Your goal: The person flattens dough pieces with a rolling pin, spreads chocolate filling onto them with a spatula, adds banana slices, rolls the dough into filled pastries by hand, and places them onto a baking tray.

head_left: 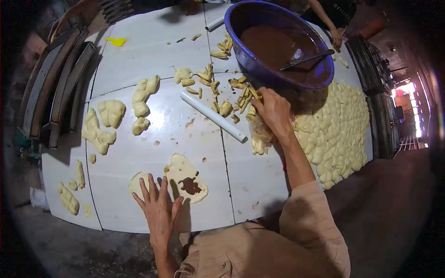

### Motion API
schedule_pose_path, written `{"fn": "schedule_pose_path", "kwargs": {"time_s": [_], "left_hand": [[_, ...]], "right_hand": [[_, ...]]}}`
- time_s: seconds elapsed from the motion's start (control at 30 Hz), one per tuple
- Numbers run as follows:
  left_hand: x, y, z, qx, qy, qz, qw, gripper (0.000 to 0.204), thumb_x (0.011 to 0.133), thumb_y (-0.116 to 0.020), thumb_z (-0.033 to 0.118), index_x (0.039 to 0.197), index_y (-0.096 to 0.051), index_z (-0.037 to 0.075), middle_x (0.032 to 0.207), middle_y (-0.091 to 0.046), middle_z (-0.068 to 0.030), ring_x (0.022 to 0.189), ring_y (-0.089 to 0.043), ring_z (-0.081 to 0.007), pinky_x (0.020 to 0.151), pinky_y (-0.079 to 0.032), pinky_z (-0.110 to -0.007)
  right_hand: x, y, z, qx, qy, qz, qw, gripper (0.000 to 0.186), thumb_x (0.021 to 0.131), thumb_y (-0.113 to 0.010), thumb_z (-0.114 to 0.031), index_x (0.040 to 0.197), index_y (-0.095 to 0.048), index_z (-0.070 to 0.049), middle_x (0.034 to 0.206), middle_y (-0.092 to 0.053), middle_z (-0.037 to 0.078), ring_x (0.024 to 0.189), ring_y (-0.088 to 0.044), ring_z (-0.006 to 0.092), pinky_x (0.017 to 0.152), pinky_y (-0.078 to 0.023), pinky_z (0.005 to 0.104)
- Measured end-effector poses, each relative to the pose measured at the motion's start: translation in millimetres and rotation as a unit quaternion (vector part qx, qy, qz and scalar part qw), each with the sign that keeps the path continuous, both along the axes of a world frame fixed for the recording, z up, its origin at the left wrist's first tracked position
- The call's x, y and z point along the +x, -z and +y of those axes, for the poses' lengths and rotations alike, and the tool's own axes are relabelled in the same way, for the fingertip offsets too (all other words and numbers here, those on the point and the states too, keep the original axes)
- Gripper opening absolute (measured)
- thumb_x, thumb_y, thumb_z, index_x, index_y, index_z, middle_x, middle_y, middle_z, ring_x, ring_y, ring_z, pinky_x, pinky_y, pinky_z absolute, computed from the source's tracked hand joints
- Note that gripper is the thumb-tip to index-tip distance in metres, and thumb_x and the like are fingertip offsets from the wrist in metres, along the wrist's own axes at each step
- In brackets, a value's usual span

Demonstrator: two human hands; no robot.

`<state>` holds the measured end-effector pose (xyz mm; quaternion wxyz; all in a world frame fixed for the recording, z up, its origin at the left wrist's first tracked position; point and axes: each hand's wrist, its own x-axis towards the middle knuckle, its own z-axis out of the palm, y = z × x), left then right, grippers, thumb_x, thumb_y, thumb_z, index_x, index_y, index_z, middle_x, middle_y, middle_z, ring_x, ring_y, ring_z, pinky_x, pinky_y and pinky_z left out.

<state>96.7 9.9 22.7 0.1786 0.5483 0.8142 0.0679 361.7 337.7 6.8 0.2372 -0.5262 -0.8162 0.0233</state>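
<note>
My left hand [158, 206] lies with fingers spread, its fingertips on a small flattened round of dough [137, 182]. Right beside it is a larger flattened piece of dough [177, 167] with a dab of dark brown chocolate-like filling [189, 186] on it. My right hand [274, 111] reaches to a heap of yellow banana pieces [242, 95], its fingers curled down and pinched at the heap's right edge; the fingertips are partly hidden. Under my right wrist is a clear plastic bag [260, 132] with pale pieces in it. A white rolling pin-like tube [213, 116] lies left of the heap.
A blue basin [235, 44] of brown filling holds a dark spatula [308, 59]. Many dough balls [331, 134] cover the right side; larger dough lumps [98, 132] lie left. Metal trays [60, 78] stand far left, a yellow scraper [118, 41] behind. Another person's hand [337, 39] is at far right.
</note>
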Motion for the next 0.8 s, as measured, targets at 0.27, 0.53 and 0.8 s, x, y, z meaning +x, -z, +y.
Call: {"fn": "schedule_pose_path", "kwargs": {"time_s": [0.27,0.53,0.8], "left_hand": [[12,-4,-16,0.021,-0.001,0.001,1.0,0.066,0.089,-0.073,0.037,0.147,-0.05,0.015,0.163,-0.026,-0.0204,0.151,-0.015,-0.0454,0.116,-0.004,-0.073],[14,-2,-23,0.053,-0.006,-0.022,0.998,0.061,0.091,-0.073,0.033,0.145,-0.052,0.016,0.161,-0.031,-0.0186,0.15,-0.022,-0.0433,0.116,-0.005,-0.072],[17,-4,-14,0.1,0.014,-0.014,0.995,0.06,0.09,-0.075,0.031,0.144,-0.054,0.016,0.16,-0.035,-0.0153,0.149,-0.028,-0.0401,0.116,-0.01,-0.073]], "right_hand": [[12,0,42,-0.167,0.061,-0.182,0.967,0.04,0.083,-0.07,-0.039,0.101,-0.076,-0.004,0.095,-0.074,0.019,0.092,-0.071,0.0386,0.084,-0.054,0.0464],[18,1,41,-0.366,-0.013,0.21,0.907,0.035,0.092,-0.069,-0.031,0.108,-0.073,-0.001,0.091,-0.073,0.005,0.083,-0.062,0.0103,0.08,-0.05,0.0294],[0,-15,30,-0.305,-0.093,0.122,0.94,0.04,0.091,-0.068,-0.03,0.114,-0.07,0.003,0.105,-0.075,0.014,0.095,-0.069,0.0191,0.087,-0.052,0.0352]]}}
